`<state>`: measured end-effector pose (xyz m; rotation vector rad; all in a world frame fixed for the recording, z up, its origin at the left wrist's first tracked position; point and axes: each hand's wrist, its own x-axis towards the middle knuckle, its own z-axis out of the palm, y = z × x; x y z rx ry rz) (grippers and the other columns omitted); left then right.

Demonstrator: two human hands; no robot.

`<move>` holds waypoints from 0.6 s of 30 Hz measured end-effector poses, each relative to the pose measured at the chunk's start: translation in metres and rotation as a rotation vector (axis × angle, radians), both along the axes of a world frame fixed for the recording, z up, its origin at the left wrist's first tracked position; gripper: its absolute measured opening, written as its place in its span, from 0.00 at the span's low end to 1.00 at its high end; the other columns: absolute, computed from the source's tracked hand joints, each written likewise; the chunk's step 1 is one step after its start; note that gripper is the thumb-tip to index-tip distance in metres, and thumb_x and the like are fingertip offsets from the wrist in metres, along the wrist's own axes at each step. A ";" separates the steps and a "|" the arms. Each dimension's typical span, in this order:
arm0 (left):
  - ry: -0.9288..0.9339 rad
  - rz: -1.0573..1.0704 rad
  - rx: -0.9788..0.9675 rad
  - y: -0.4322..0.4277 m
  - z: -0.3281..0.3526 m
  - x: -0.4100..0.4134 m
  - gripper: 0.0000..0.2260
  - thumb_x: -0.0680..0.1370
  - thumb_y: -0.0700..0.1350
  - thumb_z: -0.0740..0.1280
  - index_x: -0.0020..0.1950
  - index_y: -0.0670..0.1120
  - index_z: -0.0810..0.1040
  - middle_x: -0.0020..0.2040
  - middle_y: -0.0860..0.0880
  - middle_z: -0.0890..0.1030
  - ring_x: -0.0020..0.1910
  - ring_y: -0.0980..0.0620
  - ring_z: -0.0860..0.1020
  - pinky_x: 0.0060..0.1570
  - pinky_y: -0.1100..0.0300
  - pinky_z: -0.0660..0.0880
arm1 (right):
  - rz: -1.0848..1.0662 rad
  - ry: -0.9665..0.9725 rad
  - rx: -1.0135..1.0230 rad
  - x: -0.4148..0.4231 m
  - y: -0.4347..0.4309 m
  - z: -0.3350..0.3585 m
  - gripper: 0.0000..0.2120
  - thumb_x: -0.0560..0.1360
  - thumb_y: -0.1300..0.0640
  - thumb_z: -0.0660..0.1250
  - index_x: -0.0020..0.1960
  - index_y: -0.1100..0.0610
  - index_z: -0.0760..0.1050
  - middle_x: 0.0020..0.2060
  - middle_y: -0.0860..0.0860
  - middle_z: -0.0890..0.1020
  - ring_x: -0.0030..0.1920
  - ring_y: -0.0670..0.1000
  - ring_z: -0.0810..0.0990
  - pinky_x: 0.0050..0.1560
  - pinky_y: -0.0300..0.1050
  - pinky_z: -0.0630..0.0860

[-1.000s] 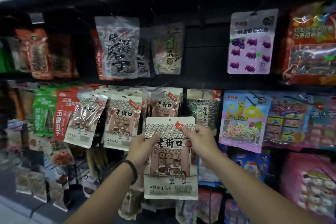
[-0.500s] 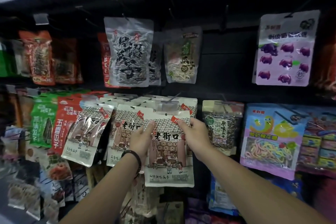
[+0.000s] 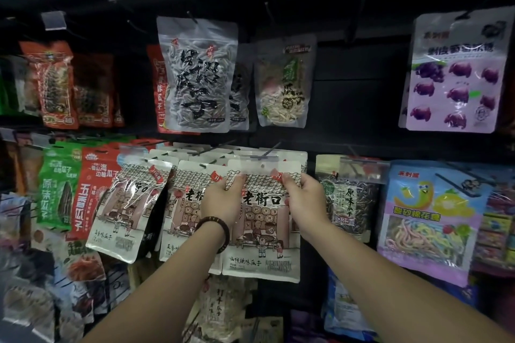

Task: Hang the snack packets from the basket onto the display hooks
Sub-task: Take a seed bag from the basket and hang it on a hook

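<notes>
Both hands are up at the rack (image 3: 362,86), and the packet (image 3: 264,231) is being held flat and face out against the middle row, right in front of a stack of matching packets (image 3: 184,198). The left hand (image 3: 223,200) is pinching the top left corner and the right hand (image 3: 305,200) is pinching the top right one. The fingertips are bunching tight on the sealed strip, though I cannot tell which of them are sitting behind the film.

Gripping both corners is keeping that top strip stretched and level, and that looks to be the point. The small punched hole is sitting midway between the hands, directly under the clear tag holder (image 3: 259,160) at the tip of the hook (image 3: 269,148). A slack strip would be folding away from the prong, but a taut one is giving it a clean target. Whether the prong is already through the hole I cannot tell, because the tag holder is overlapping the spot.

The body of the packet is hanging free below the hands, its lower edge covering the neighbours underneath. The right hand is working just beside the dark seed packet (image 3: 348,198) on the next hook, so there is little room on that side. A bracelet (image 3: 214,227) is riding on the left wrist. The basket is not showing anywhere in this view.
</notes>
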<state>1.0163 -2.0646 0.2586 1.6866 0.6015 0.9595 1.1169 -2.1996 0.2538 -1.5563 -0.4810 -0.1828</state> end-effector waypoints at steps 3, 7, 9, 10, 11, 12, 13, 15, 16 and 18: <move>-0.001 0.011 -0.005 0.000 -0.002 0.002 0.47 0.70 0.76 0.62 0.80 0.46 0.68 0.64 0.44 0.84 0.58 0.46 0.83 0.71 0.38 0.71 | -0.004 0.001 -0.002 -0.001 0.000 0.000 0.21 0.81 0.43 0.68 0.50 0.64 0.78 0.33 0.54 0.77 0.34 0.53 0.75 0.40 0.51 0.72; 0.024 0.030 -0.054 0.000 -0.003 0.005 0.51 0.66 0.79 0.62 0.79 0.47 0.68 0.59 0.39 0.85 0.61 0.37 0.83 0.69 0.31 0.70 | -0.004 0.022 -0.007 0.001 0.001 0.001 0.22 0.81 0.45 0.69 0.45 0.65 0.74 0.30 0.52 0.72 0.32 0.52 0.71 0.37 0.49 0.68; 0.052 0.030 -0.052 -0.002 -0.001 0.004 0.44 0.73 0.74 0.64 0.80 0.46 0.68 0.63 0.43 0.84 0.64 0.40 0.81 0.72 0.35 0.69 | -0.031 0.029 -0.032 0.002 0.002 0.002 0.17 0.82 0.44 0.68 0.52 0.59 0.77 0.32 0.48 0.75 0.31 0.49 0.72 0.40 0.46 0.71; 0.066 0.045 -0.041 -0.004 -0.001 0.005 0.41 0.76 0.72 0.64 0.80 0.46 0.69 0.66 0.46 0.83 0.65 0.42 0.80 0.73 0.37 0.69 | -0.033 0.026 -0.031 0.002 0.002 0.003 0.20 0.83 0.44 0.68 0.64 0.59 0.79 0.38 0.48 0.80 0.35 0.48 0.77 0.45 0.47 0.74; 0.077 0.061 -0.028 -0.005 0.000 0.006 0.39 0.77 0.71 0.64 0.79 0.46 0.70 0.67 0.47 0.82 0.65 0.43 0.80 0.73 0.38 0.68 | -0.037 0.027 -0.031 -0.002 0.000 0.006 0.25 0.83 0.45 0.67 0.73 0.60 0.75 0.48 0.50 0.83 0.45 0.50 0.82 0.53 0.48 0.76; 0.076 0.089 -0.019 -0.006 0.000 0.008 0.37 0.76 0.71 0.65 0.75 0.47 0.72 0.65 0.50 0.81 0.63 0.44 0.80 0.73 0.37 0.68 | -0.042 0.034 -0.030 -0.001 0.000 0.008 0.28 0.84 0.46 0.67 0.78 0.60 0.71 0.61 0.53 0.84 0.57 0.53 0.84 0.60 0.48 0.75; 0.060 0.127 -0.006 -0.009 -0.001 0.009 0.32 0.76 0.68 0.68 0.71 0.49 0.72 0.61 0.53 0.79 0.61 0.46 0.79 0.73 0.36 0.67 | -0.046 0.027 -0.032 -0.001 0.000 0.010 0.28 0.85 0.47 0.66 0.79 0.61 0.69 0.69 0.55 0.80 0.65 0.56 0.81 0.65 0.50 0.75; 0.068 0.218 0.071 -0.015 -0.012 0.011 0.25 0.77 0.60 0.73 0.68 0.52 0.69 0.65 0.51 0.75 0.65 0.48 0.73 0.73 0.40 0.66 | -0.071 0.020 -0.064 -0.001 0.001 0.013 0.25 0.85 0.48 0.66 0.75 0.63 0.73 0.70 0.57 0.80 0.69 0.60 0.79 0.69 0.54 0.74; 0.088 0.234 0.155 -0.020 -0.020 0.012 0.24 0.77 0.56 0.73 0.68 0.53 0.68 0.67 0.51 0.72 0.68 0.49 0.70 0.74 0.42 0.65 | -0.090 0.011 -0.074 0.004 0.003 0.014 0.23 0.85 0.47 0.66 0.71 0.64 0.75 0.64 0.59 0.83 0.65 0.61 0.81 0.68 0.56 0.75; 0.096 0.200 0.314 -0.026 -0.039 0.013 0.23 0.77 0.53 0.74 0.68 0.58 0.68 0.69 0.53 0.69 0.70 0.51 0.66 0.74 0.42 0.66 | -0.130 0.004 -0.078 0.011 0.009 0.014 0.18 0.84 0.46 0.66 0.60 0.60 0.80 0.47 0.57 0.80 0.52 0.56 0.81 0.58 0.55 0.77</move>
